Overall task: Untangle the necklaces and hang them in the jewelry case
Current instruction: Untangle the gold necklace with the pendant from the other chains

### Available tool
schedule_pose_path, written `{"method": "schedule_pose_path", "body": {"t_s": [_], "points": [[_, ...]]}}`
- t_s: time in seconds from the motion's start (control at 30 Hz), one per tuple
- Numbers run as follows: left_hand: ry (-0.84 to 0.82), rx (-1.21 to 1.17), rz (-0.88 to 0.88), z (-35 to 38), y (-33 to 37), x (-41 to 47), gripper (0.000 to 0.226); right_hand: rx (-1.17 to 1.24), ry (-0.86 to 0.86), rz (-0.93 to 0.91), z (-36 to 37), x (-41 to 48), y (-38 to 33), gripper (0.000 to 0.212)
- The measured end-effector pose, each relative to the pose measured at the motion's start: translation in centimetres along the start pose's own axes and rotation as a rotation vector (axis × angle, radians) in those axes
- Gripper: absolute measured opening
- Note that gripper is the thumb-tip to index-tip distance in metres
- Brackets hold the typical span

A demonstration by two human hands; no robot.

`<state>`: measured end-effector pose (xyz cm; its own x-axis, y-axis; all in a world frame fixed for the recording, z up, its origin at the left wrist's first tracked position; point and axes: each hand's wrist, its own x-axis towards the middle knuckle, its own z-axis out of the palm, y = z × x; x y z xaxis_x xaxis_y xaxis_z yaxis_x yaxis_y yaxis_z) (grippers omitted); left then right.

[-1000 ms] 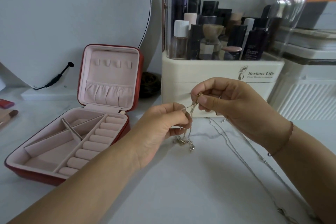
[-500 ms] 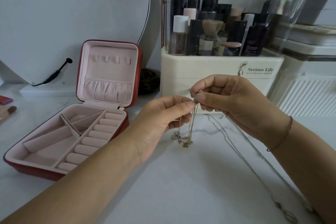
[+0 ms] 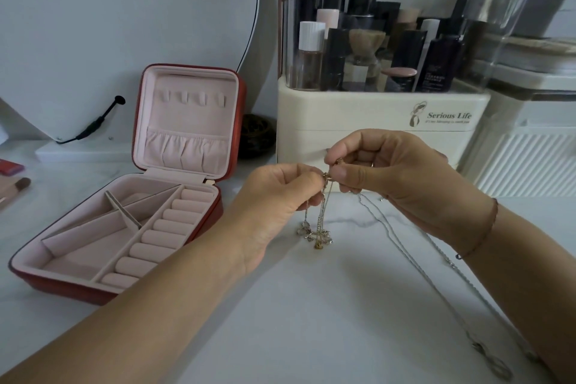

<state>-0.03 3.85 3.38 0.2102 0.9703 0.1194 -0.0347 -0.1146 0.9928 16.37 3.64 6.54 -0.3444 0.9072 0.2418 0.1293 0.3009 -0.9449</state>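
On the white marble table (image 3: 311, 315) nearest my camera, a silver chain (image 3: 436, 262) trails from the near right corner up under the right hand (image 3: 392, 178). I see both hands raised mid-table, the left hand (image 3: 277, 196) and the right each pinching the top of the tangled necklaces (image 3: 319, 224), whose charms dangle in a cluster just over the tabletop. To the left sits the red jewelry case (image 3: 224, 212), open: ring rolls and divided compartments in its pink tray, four hook tabs and a gathered pocket in the upright lid (image 3: 187, 121). Behind the hands, a cream organizer (image 3: 358, 125) holds dark bottles (image 3: 336, 50) under a clear cover. A round mirror (image 3: 124, 25) stands farthest left.
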Motion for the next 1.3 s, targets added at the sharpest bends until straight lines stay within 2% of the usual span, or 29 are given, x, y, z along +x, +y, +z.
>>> {"method": "schedule_pose_path", "body": {"t_s": [0.07, 0.23, 0.37, 0.57, 0.73, 0.93, 1.13, 1.3], "points": [[0.035, 0.044, 0.011, 0.0, -0.2, 0.0, 0.005, -0.001, -0.006, 0.005, 0.1, 0.0, 0.0, 0.022], [0.092, 0.131, 0.022, 0.0, -0.3, 0.1, 0.008, 0.018, -0.044, 0.029, 0.2, -0.2, 0.0, 0.017], [0.100, 0.081, -0.021, -0.1, -0.3, 0.3, 0.020, 0.095, 0.001, 0.109, -0.1, 0.1, 0.3, 0.012], [0.051, 0.024, -0.036, -0.2, -0.2, 0.3, 0.009, 0.270, -0.065, 0.194, -0.6, 0.0, 0.1, 0.014], [0.064, 0.003, -0.029, -0.2, -0.4, 0.4, 0.012, 0.371, -0.099, 0.263, -0.8, 0.2, 0.3, 0.014], [0.035, -0.090, -0.048, -0.3, -0.4, 0.6, 0.012, 0.219, -0.138, 0.354, -0.5, 0.1, 0.3, 0.015], [-0.042, -0.276, -0.106, 0.1, 0.0, 0.4, 0.020, 0.141, -0.056, 0.295, -1.0, 0.2, 0.0, 0.018], [-0.078, -0.268, -0.087, -0.3, 0.0, 0.3, 0.018, 0.248, 0.064, 0.206, -1.8, 0.5, 0.1, 0.015]]}}
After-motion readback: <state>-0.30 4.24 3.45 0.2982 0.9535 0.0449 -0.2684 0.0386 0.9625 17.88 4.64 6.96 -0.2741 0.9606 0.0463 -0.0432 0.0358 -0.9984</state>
